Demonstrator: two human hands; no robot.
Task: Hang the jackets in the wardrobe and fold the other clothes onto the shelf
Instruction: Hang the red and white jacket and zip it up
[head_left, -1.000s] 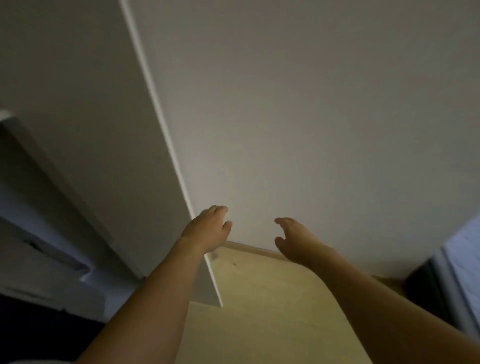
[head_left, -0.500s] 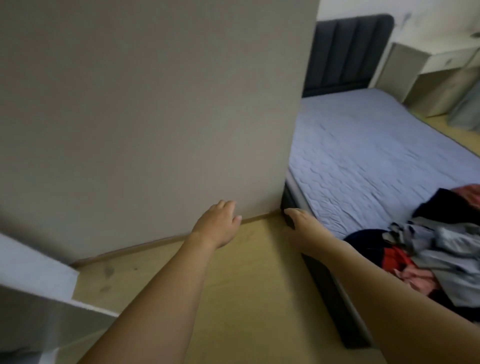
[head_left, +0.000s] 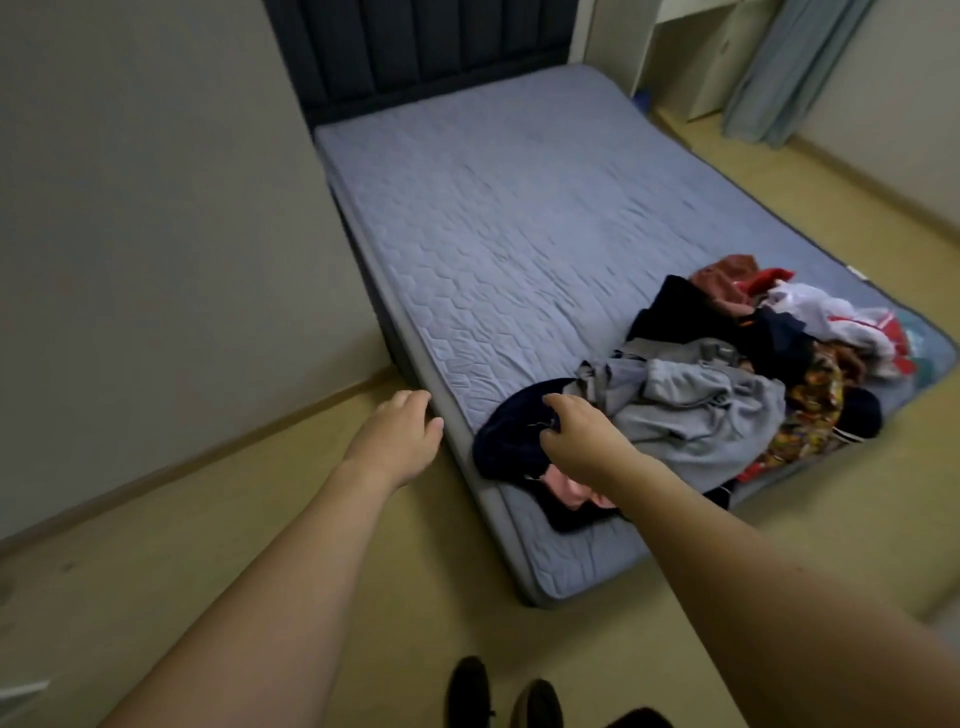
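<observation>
At near corner of bed (head_left: 467, 218): clothes pile (head_left: 727, 395), long axis running toward far right. Right hand (head_left: 576, 436) over dark garment (head_left: 514, 431), fingers curled; grip closure cannot be told. Left hand (head_left: 400, 441) farther, off mattress edge, fingers relaxed, empty.

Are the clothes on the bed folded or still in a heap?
In a heap: the clothes lie crumpled and overlapping at the mattress's near corner.

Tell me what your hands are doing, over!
Left hand open, over floor beside the mattress. Right hand over the dark navy garment, fingers curled; grip unclear. Clothes pile unsorted on mattress corner. Nothing in the way.
</observation>
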